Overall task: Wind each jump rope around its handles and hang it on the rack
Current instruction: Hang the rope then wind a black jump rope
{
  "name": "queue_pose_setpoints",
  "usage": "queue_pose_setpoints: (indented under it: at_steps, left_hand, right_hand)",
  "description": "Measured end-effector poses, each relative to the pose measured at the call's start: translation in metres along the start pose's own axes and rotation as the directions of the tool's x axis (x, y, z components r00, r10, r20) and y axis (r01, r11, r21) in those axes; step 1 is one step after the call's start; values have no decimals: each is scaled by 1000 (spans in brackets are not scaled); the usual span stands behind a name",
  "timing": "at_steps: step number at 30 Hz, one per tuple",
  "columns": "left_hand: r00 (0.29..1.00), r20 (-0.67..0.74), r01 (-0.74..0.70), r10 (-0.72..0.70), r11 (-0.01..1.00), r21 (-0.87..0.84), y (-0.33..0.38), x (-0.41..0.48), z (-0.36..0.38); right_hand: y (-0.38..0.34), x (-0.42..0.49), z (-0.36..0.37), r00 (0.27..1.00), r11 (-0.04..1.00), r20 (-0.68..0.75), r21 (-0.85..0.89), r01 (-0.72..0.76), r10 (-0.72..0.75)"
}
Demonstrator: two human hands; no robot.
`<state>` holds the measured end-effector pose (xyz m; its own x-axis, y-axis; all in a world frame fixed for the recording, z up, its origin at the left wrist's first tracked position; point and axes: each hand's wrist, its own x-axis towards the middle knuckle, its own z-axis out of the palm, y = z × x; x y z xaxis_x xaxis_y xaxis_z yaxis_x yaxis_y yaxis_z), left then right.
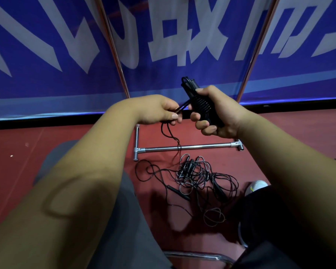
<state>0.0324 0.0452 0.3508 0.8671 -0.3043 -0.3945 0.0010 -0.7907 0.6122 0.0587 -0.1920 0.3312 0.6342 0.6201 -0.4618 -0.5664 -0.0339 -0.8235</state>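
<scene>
**Head view.** The right hand (221,117) gripped a pair of slim black jump-rope handles (199,102). They were held together and tilted toward the far left, with several turns of thin black cord already coiled round their middle. The left hand (155,111), just left of the handles, pinched the free run of that cord (170,133) between thumb and fingertips. The slack dropped from it toward the red floor (76,144) and ran into a tangled heap of further black and grey ropes (198,174) near the person's feet. The chrome tubular rack (186,147) stood beyond, with its base bar on the floor and its uprights rising before a blue banner with white lettering (66,55).

**Risks, as judged.** The trailing slack could snag in the heap and drag other ropes upward. Weak tension at the pinch could let the turns loosen and slide off the handle ends.
</scene>
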Motion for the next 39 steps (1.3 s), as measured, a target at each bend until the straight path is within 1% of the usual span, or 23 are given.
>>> queue_pose_setpoints:
  at_steps: [4,6,7,9,11,13,15,18,21,22,24,26,27,29,31,33,35,36,38,39]
  left_hand:
    - [1000,16,22,-23,996,88,-2,1,1]
    - [1000,-7,25,-24,991,131,-2,1,2]
    - [999,-42,18,-12,988,153,-3,2,2]
    - [994,-105,-6,25,984,175,-3,4,3]
    - [992,-109,-51,67,989,141,-1,4,2]
    - [992,-72,-94,99,993,69,3,2,2]
    - [990,-49,-130,133,990,59,8,0,1]
    - [986,-92,-134,139,989,65,13,-2,1]
    - [978,-156,-136,141,990,41,16,-4,-1]
    - [975,-175,-132,137,990,42,16,-5,-1]
    - [967,-215,-112,133,988,107,16,-4,-2]
    - [963,-238,-78,127,975,207,14,-2,-2]
    - [964,-241,-55,110,973,222,12,-1,-2]
    - [967,-250,11,47,974,226,9,4,1]
    - [966,-257,98,-30,963,253,4,9,6]
    - [967,-235,144,-104,976,162,1,12,14]
    - [970,-207,128,-124,992,7,0,14,19]
    - [972,-210,104,-110,994,-38,1,14,19]
    - [969,-235,65,-78,996,-64,5,13,17]
    - [965,-255,49,-59,998,-45,6,12,14]
  right_hand:
    - [-5,-4,-1,999,999,36,36,-4,3]
    - [-6,-7,0,994,999,98,17,-41,39]
    - [-5,-9,1,986,997,149,-16,-72,73]
    - [0,-12,4,946,980,264,-118,-160,186]
    - [7,-16,10,877,930,344,-266,-253,337]
    - [18,-14,14,817,840,324,-440,-317,478]
    - [29,-7,13,805,782,267,-521,-341,529]
    - [36,3,7,839,789,205,-505,-350,504]
    - [31,4,8,898,797,57,-486,-357,437]
    - [30,6,7,920,812,-9,-466,-351,393]
    - [29,12,2,951,868,-140,-390,-308,275]
    - [30,19,-4,955,928,-254,-297,-226,151]
    - [30,20,-5,952,952,-290,-252,-173,96]
    - [29,22,-4,952,982,-305,-176,-63,7]
    - [27,21,1,955,987,-287,-161,23,-69]
    - [26,21,5,962,989,-260,-139,52,-87]
    - [27,23,7,965,996,-257,-73,42,-60]
    - [28,24,7,961,998,-272,-43,44,-54]
    - [28,24,6,947,998,-317,-18,58,-61]
    - [28,24,5,939,998,-337,-14,61,-62]
